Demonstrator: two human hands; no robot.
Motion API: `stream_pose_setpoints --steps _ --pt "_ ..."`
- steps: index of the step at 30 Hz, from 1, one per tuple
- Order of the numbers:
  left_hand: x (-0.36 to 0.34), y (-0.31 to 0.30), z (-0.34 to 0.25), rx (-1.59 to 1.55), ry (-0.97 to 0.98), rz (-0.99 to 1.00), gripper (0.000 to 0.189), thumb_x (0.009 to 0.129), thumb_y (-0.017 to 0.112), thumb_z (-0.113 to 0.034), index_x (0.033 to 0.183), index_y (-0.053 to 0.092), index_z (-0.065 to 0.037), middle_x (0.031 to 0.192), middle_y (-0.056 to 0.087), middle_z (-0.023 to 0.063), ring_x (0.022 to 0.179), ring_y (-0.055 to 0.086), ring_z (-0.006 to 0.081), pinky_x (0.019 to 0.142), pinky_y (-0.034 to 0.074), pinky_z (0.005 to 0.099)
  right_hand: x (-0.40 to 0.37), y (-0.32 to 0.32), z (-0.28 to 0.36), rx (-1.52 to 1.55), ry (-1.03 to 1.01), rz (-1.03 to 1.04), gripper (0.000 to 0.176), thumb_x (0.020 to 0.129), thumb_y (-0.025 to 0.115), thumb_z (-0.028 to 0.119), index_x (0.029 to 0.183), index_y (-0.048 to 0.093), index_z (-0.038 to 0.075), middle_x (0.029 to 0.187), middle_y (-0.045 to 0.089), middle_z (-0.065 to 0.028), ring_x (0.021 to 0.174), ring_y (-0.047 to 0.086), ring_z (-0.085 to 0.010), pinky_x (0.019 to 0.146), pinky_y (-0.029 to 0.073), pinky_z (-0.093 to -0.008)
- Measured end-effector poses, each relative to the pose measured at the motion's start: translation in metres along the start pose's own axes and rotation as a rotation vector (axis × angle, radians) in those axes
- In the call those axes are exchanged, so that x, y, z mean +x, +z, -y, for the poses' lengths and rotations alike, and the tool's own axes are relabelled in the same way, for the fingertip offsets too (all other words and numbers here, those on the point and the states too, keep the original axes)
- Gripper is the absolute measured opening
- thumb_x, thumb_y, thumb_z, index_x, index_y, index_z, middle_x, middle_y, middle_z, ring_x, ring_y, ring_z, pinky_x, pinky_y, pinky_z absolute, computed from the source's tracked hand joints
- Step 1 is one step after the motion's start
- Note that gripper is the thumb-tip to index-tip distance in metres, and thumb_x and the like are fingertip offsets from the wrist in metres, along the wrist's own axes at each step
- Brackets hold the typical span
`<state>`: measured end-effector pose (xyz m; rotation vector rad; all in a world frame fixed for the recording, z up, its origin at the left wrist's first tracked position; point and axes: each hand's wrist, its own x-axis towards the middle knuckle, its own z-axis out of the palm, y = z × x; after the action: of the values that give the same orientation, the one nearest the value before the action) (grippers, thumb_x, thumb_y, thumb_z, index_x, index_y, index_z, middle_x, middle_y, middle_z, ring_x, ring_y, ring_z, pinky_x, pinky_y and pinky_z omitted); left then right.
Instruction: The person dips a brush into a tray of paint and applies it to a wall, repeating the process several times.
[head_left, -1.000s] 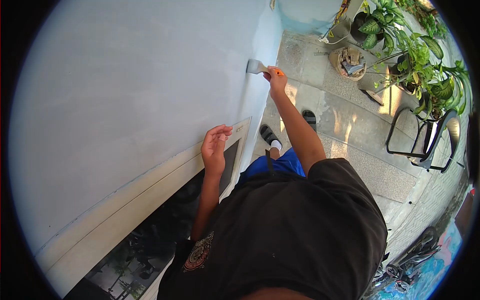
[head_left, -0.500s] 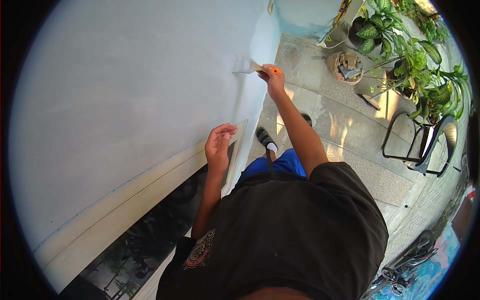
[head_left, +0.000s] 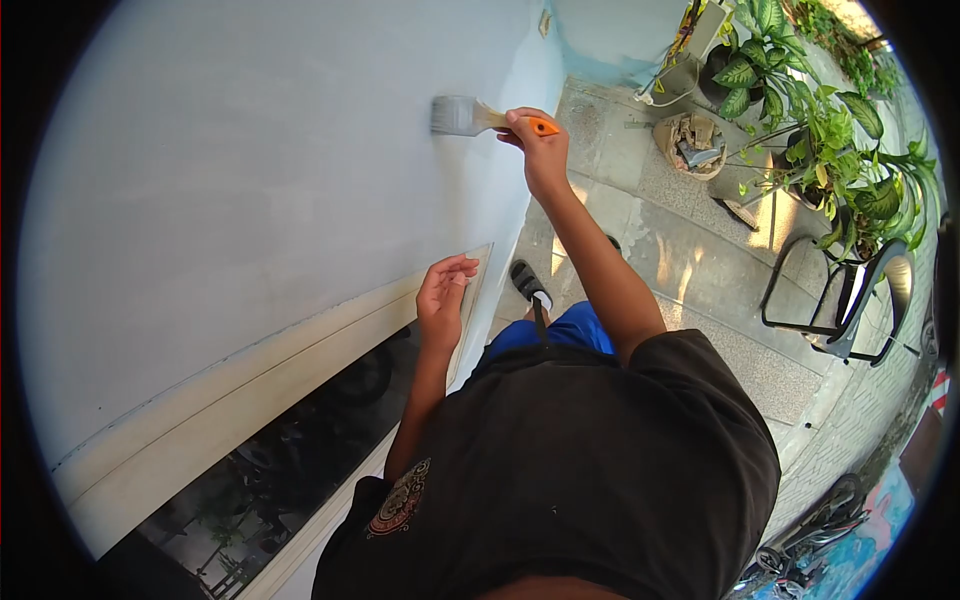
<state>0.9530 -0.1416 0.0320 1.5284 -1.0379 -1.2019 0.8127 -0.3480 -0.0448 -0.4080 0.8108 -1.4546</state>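
My right hand [head_left: 543, 158] is closed round the handle of a wide paintbrush [head_left: 490, 117], whose orange grip end shows behind the fingers. The grey bristles lie at the surface of a pale blue-grey wall [head_left: 280, 150]; whether they press on it is hard to tell. Lower down, my left hand [head_left: 441, 300] hovers by the corner of a cream window frame [head_left: 250, 410], with fingers loosely bent and nothing in them. Dark glass [head_left: 300, 450] below the frame reflects plants and a motorbike.
Potted plants [head_left: 820, 150] line the right side. Near them stand a sack of debris [head_left: 690, 145], a grey bucket [head_left: 675, 78] and a black-framed chair [head_left: 840, 300]. A motorbike [head_left: 810, 530] is at lower right. My sandalled foot [head_left: 528, 280] rests on the tiled floor.
The right hand has shifted slightly up and left, carrying the paintbrush left along the wall; more of its flat bristle face shows. The left hand has moved only a little.
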Motion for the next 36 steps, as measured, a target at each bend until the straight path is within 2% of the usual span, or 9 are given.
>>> stream_pose_setpoints --steps 3,7,9,14,22,27,31,33,36 --pt "0.000 0.001 0.000 0.012 0.013 0.000 0.024 0.095 0.047 -0.008 0.117 0.054 0.000 0.109 0.064 0.0115 0.099 0.058 0.0167 0.088 0.045 0.0309 -0.008 0.009 0.009 0.189 0.018 0.077 0.017 0.086 0.068 0.010 0.097 0.062 -0.002 0.091 0.064 -0.0116 0.080 0.067 -0.0233 0.072 0.058 -0.0322" --pt "0.002 0.001 -0.003 0.003 0.033 -0.003 0.024 0.095 0.047 -0.008 0.117 0.054 0.000 0.109 0.064 0.0115 0.099 0.059 0.0168 0.088 0.045 0.0309 -0.010 -0.023 -0.063 0.314 0.151 0.026 0.017 0.087 0.067 0.010 0.098 0.061 -0.001 0.091 0.064 -0.0114 0.080 0.068 -0.0229 0.071 0.058 -0.0308" --pt "0.003 0.000 -0.006 0.009 0.043 -0.007 0.024 0.095 0.047 -0.008 0.117 0.054 -0.001 0.109 0.064 0.0116 0.099 0.059 0.0169 0.088 0.045 0.0310 -0.009 -0.060 -0.109 0.208 0.240 -0.183 0.015 0.086 0.067 0.009 0.096 0.062 -0.001 0.089 0.065 -0.0114 0.076 0.068 -0.0212 0.068 0.058 -0.0288" --pt "0.002 -0.005 -0.007 0.028 0.049 -0.023 0.024 0.095 0.047 -0.008 0.117 0.054 -0.001 0.109 0.064 0.0118 0.099 0.059 0.0172 0.088 0.045 0.0312 -0.009 -0.148 -0.182 -0.235 0.260 -0.421 0.010 0.085 0.068 0.007 0.089 0.065 -0.002 0.085 0.065 -0.0098 0.072 0.067 -0.0179 0.066 0.058 -0.0273" --pt "-0.001 -0.015 0.000 0.007 0.048 -0.058 0.024 0.095 0.047 -0.008 0.117 0.054 -0.001 0.109 0.064 0.0119 0.098 0.059 0.0173 0.087 0.046 0.0312 -0.051 0.015 -0.042 -0.056 0.042 -0.128 0.015 0.086 0.068 0.010 0.090 0.064 -0.004 0.086 0.063 -0.0092 0.075 0.066 -0.0185 0.071 0.059 -0.0296" --pt "0.001 -0.016 -0.001 0.002 0.050 -0.078 0.024 0.095 0.047 -0.009 0.117 0.054 -0.001 0.109 0.064 0.0118 0.098 0.059 0.0171 0.087 0.046 0.0306 -0.071 0.044 0.020 0.027 -0.088 0.049 0.016 0.088 0.067 0.011 0.092 0.063 -0.004 0.088 0.063 -0.0098 0.080 0.067 -0.0214 0.074 0.058 -0.0321" --pt "0.001 -0.016 -0.002 -0.017 0.067 -0.073 0.024 0.095 0.047 -0.008 0.117 0.054 -0.001 0.109 0.064 0.0119 0.098 0.059 0.0172 0.087 0.046 0.0304 -0.035 -0.001 -0.039 0.273 0.107 0.107 0.016 0.088 0.066 0.009 0.098 0.061 -0.002 0.092 0.063 -0.0115 0.082 0.067 -0.0222 0.073 0.059 -0.0341" --pt "0.000 -0.016 -0.002 -0.008 0.065 -0.074 0.024 0.095 0.047 -0.008 0.117 0.054 -0.001 0.109 0.064 0.0118 0.098 0.059 0.0172 0.087 0.045 0.0305 -0.021 -0.042 -0.094 0.331 0.294 -0.055 0.016 0.087 0.066 0.008 0.099 0.060 -0.001 0.093 0.063 -0.0121 0.083 0.067 -0.0229 0.072 0.059 -0.0328" --pt "0.000 -0.016 0.001 0.008 0.055 -0.076 0.024 0.095 0.047 -0.008 0.117 0.054 -0.001 0.109 0.064 0.0117 0.098 0.059 0.0172 0.087 0.046 0.0306 -0.012 -0.099 -0.158 0.182 0.306 -0.269 0.014 0.087 0.065 0.007 0.098 0.060 0.001 0.092 0.064 -0.0105 0.080 0.068 -0.0240 0.071 0.059 -0.0307"
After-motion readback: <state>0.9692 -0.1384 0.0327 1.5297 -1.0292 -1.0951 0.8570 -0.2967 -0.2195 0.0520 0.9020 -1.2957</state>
